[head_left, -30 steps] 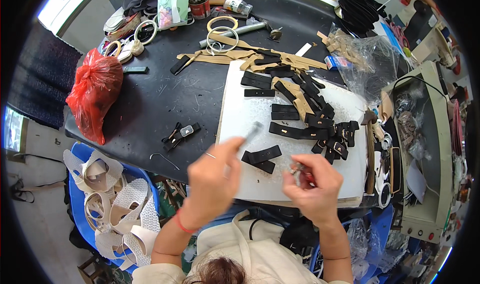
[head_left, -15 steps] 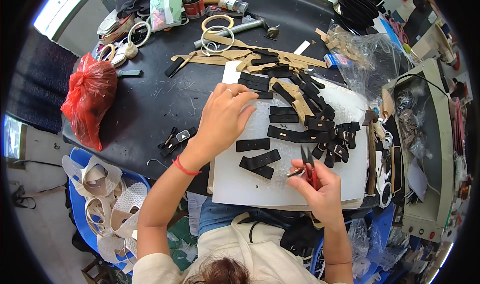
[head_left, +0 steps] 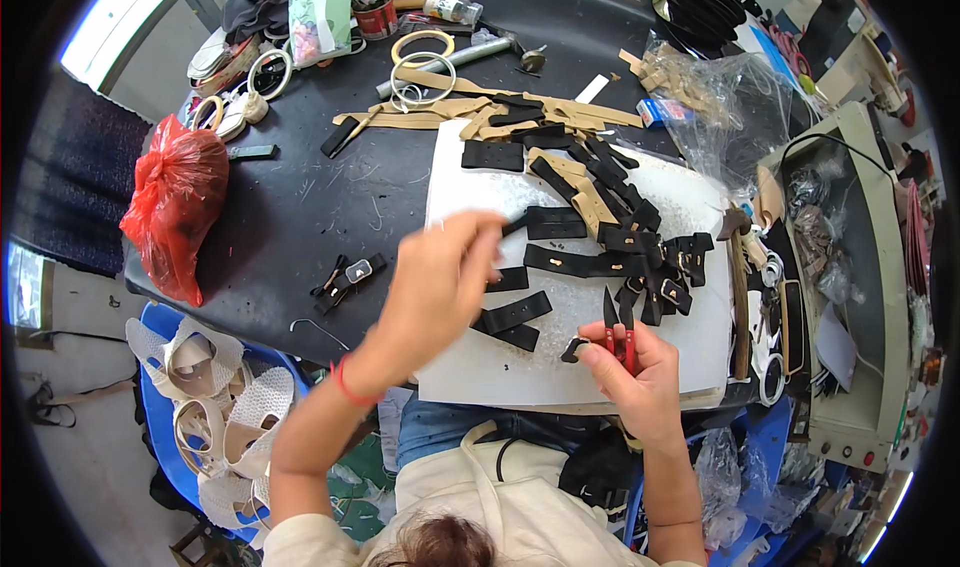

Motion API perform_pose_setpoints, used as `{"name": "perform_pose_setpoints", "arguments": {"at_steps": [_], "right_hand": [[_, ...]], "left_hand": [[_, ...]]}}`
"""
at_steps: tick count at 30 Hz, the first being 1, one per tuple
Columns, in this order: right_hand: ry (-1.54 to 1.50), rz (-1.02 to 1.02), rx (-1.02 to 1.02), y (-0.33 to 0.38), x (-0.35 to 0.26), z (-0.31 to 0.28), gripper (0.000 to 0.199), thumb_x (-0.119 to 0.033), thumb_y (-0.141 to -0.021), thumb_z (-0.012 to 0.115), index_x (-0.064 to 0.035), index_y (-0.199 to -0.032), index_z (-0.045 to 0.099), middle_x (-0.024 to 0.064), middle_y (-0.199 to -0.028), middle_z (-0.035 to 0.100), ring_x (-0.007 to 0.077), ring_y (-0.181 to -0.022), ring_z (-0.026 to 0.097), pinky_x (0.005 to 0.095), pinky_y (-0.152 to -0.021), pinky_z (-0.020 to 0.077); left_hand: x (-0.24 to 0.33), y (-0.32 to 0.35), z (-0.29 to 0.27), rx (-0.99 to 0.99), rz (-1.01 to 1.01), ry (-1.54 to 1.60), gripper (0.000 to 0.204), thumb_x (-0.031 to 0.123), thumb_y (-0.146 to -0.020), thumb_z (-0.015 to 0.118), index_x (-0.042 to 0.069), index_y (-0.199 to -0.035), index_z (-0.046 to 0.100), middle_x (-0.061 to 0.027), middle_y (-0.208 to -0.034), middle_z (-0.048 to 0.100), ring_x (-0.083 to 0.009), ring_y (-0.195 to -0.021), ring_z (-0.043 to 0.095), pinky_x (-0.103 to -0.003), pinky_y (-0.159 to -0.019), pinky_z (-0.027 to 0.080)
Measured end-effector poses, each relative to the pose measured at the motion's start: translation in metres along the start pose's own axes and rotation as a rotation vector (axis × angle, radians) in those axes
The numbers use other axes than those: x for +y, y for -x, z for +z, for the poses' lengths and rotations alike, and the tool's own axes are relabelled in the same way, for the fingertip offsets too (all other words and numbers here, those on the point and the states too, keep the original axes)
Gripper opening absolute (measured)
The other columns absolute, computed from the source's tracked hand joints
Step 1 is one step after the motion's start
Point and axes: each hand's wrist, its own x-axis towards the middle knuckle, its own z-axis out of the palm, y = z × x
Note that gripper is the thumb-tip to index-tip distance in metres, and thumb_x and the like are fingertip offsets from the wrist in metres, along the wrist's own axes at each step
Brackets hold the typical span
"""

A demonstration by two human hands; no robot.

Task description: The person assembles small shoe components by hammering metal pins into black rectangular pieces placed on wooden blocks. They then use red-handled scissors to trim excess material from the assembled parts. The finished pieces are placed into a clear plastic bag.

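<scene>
The left hand (head_left: 440, 277) is blurred above the white cutting board (head_left: 470, 357), its fingers bunched near one end of a black leather strap (head_left: 553, 223); whether they actually pinch it I cannot tell. The right hand (head_left: 632, 367) sits at the board's near edge, closed around a pair of red-handled snips (head_left: 618, 329) with the dark blades pointing up and away from the person, and a small dark offcut (head_left: 574, 349) looks pressed against the thumb.

The risk I see lies in the blades: they stand bare and close to the left hand's path, so a quick reach across could brush a finger against the tips. The loose strap pieces could also slide on the smooth board and get pushed off its near edge, which overhangs the black counter (head_left: 290, 207).

The straps are flat, matte black, short and rectangular, some with a stepped or slotted end. Two lie crossed (head_left: 512, 319) just beside the left hand, and a larger tangle (head_left: 640, 252), some pieces carrying small buckles, is heaped on the board's right half. Tan straps (head_left: 470, 117) lie beyond the board, a red plastic bag (head_left: 175, 202) sits well to the left, and a clear bag (head_left: 740, 107) lies to the right.
</scene>
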Motion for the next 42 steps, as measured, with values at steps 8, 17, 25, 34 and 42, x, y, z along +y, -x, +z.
{"name": "perform_pose_setpoints", "arguments": {"at_steps": [8, 17, 25, 34, 42], "right_hand": [[-0.050, -0.426, -0.055, -0.002, 0.008, 0.009, 0.012, 0.001, -0.085, 0.068, 0.0005, -0.096, 0.065, 0.0022, -0.089, 0.062, 0.0039, -0.068, 0.052, 0.0176, -0.058, 0.0405], [-0.249, -0.207, 0.031, 0.007, 0.012, 0.016, 0.013, -0.007, -0.091, 0.065, 0.0000, -0.100, 0.060, -0.0030, -0.076, 0.059, 0.0017, -0.061, 0.045, 0.0177, -0.053, 0.0358], [-0.141, -0.255, 0.018, 0.005, 0.015, 0.019, 0.012, -0.011, -0.092, 0.064, -0.0005, -0.098, 0.059, -0.0024, -0.076, 0.056, 0.0017, -0.062, 0.045, 0.0176, -0.052, 0.0349], [-0.196, -0.187, -0.049, 0.002, 0.019, 0.020, 0.014, -0.004, -0.090, 0.062, -0.0003, -0.102, 0.057, -0.0027, -0.075, 0.055, 0.0022, -0.062, 0.043, 0.0177, -0.053, 0.0334], [-0.381, 0.086, -0.135, -0.007, -0.002, 0.016, 0.023, -0.004, -0.083, 0.068, 0.0001, -0.104, 0.058, -0.0024, -0.079, 0.059, 0.0009, -0.064, 0.047, 0.0174, -0.056, 0.0377]], "left_hand": [[0.014, 0.071, 0.025, -0.205, -0.110, 0.660, 0.029, 0.001, -0.095, 0.053, -0.009, -0.122, 0.054, -0.0135, -0.106, 0.065, -0.0143, -0.094, 0.064, -0.028, -0.085, 0.054], [0.013, 0.076, 0.026, -0.156, 0.022, 0.518, 0.030, -0.001, -0.092, 0.055, -0.008, -0.121, 0.056, -0.0166, -0.105, 0.067, -0.0194, -0.094, 0.068, -0.029, -0.083, 0.056], [0.014, 0.081, 0.033, -0.137, -0.011, 0.550, 0.037, -0.002, -0.089, 0.061, -0.008, -0.126, 0.054, -0.0176, -0.109, 0.066, -0.0196, -0.098, 0.066, -0.028, -0.085, 0.055], [0.010, 0.083, 0.040, -0.008, 0.124, 0.344, 0.027, 0.000, -0.089, 0.063, -0.006, -0.115, 0.062, -0.0145, -0.099, 0.070, -0.0186, -0.085, 0.070, -0.028, -0.075, 0.057], [0.000, 0.081, 0.039, -0.123, -0.130, 0.801, 0.026, 0.003, -0.093, 0.058, -0.008, -0.117, 0.057, -0.0143, -0.104, 0.066, -0.0163, -0.092, 0.066, -0.027, -0.083, 0.054]]}}
